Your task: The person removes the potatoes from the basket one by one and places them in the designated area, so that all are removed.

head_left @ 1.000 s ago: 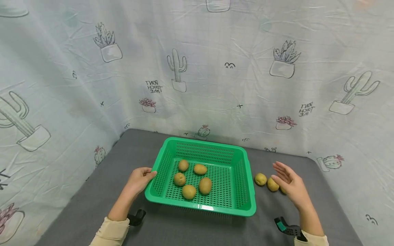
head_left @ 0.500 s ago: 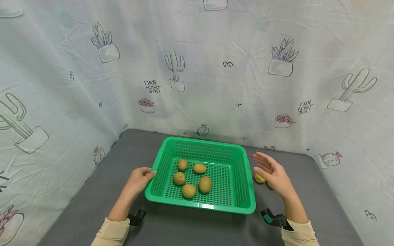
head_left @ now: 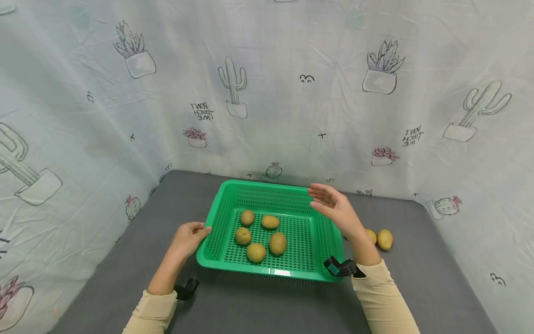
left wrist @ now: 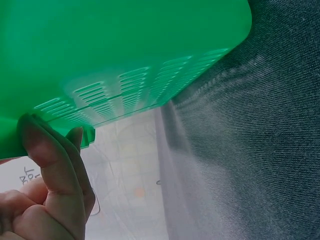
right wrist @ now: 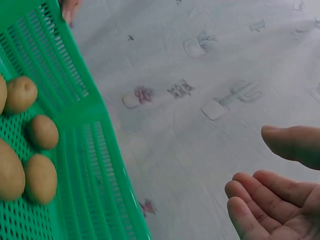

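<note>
A green plastic basket (head_left: 313, 246) with slotted walls holds several brown potatoes (head_left: 277, 244) spread over the left and middle of its floor. My left hand (head_left: 188, 239) grips the basket's left rim, thumb on top; in the left wrist view the fingers (left wrist: 55, 165) curl under that rim against the outer wall. My right hand (head_left: 335, 206) is over the basket's right back corner, fingers loosely extended and thumb apart. Nothing lies between them in the right wrist view, where the palm (right wrist: 290, 220) shows beside the basket wall.
To the right of the basket, more potatoes (head_left: 384, 240) lie on the grey tabletop (head_left: 417, 283), partly covered by my right forearm. A pale curtain (head_left: 283, 102) printed with potted cacti hangs behind the table and along both sides.
My right hand has moved left, from above the loose potatoes to over the basket's right back corner, uncovering some of them. The left hand keeps its grip on the rim.
</note>
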A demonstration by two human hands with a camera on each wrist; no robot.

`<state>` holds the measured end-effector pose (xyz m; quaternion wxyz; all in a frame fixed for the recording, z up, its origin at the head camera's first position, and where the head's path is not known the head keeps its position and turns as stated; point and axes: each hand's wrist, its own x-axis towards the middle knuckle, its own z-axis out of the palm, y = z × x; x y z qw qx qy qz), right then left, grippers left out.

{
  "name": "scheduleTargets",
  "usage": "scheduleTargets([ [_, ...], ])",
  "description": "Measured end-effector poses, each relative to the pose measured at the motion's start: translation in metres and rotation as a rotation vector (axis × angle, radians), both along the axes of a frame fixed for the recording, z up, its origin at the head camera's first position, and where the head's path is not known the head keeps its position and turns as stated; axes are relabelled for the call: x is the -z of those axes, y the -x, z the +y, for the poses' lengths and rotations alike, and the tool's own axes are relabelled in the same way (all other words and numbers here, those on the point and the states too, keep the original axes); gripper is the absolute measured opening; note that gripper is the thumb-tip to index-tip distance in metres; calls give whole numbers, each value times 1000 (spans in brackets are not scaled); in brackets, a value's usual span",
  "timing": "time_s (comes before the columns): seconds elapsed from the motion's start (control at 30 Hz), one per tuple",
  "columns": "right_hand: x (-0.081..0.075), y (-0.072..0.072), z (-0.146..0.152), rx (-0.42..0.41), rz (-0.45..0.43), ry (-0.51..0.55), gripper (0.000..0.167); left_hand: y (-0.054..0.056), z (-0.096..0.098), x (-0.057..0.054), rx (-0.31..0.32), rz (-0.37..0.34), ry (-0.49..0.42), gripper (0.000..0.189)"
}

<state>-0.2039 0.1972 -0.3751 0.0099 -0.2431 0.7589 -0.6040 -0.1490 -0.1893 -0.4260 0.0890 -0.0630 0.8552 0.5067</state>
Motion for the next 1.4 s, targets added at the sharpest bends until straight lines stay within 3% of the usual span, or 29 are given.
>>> scheduleTargets([
  [0.2, -8, 20, -28, -40, -66, 52, 48, 1, -1, -3, -5, 8, -4, 52],
  [0.57, -17, 37, -52, -59, -113, 69, 48, 7, 1, -6, -3, 21, 13, 49],
  [0.83, -8, 49, -70, -90, -106, 80, 48, 7, 2, -6, -8, 27, 9, 46],
  [1.0, 5, 58, -80, -100, -123, 78, 48, 6, 2, -4, -13, 14, -7, 47],
  [1.4, 36, 59, -86, -170, -180, 7, 52, 0, 0, 3, -14, 41, 9, 46],
])
